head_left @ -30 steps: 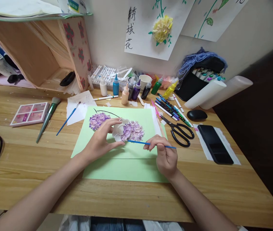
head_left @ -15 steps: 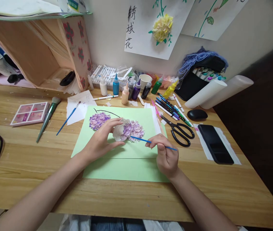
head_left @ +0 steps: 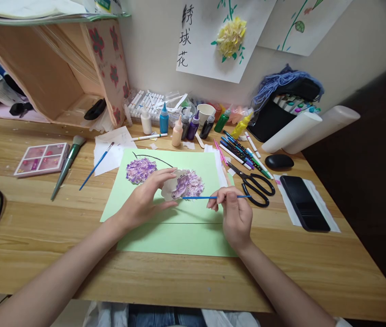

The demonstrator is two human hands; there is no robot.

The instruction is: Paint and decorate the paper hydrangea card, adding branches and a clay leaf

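Note:
My left hand (head_left: 143,197) grips a small white scalloped palette (head_left: 167,190), with purple paint smeared in it, between thumb and fingers. My right hand (head_left: 235,215) is closed round a thin blue paintbrush (head_left: 198,197). The brush lies nearly level, its tip at the palette's lower right edge. Beneath both hands is light green paper (head_left: 165,238). On it, a round purple-and-pink textured flower (head_left: 141,170) sits left of the palette. A second flower (head_left: 196,182) shows behind the palette on the right, partly covered by it. A thin dark curved line (head_left: 154,158) runs near the paper's top.
Black-handled scissors (head_left: 256,188) and several pens (head_left: 239,152) lie to the right, with a phone (head_left: 304,203) and mouse (head_left: 279,161) beyond. Paint bottles (head_left: 193,127) line the back. At left are another blue brush (head_left: 96,167), a large brush (head_left: 65,170) and a four-part case (head_left: 41,159).
The paintbrush has swung from slanting to nearly level, and its tip has dropped slightly along the palette. The palette has tilted and shifted a little to the right in my left hand.

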